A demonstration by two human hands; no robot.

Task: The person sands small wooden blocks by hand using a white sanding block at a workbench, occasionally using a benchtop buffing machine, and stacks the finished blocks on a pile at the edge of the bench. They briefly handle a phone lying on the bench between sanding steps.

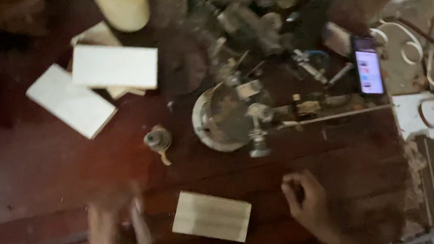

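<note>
My left hand (117, 232) is low on the left over the dark wooden surface, blurred, its fingers curled; whether it holds something I cannot tell. My right hand (309, 205) is low and right of centre, with fingers curled in towards the thumb and nothing visible in them. Between the two hands lies a pale rectangular wooden block (211, 216), flat and touching neither hand. Above it sits a round metal dish (222, 118) with small metal parts around it.
Pale flat blocks (114, 67) lie stacked at upper left beside a cream cylinder (121, 4). A small metal spool (158, 140) stands mid-left. A lit phone (368, 65) lies at right, amid tools, wire loops and clutter along the top.
</note>
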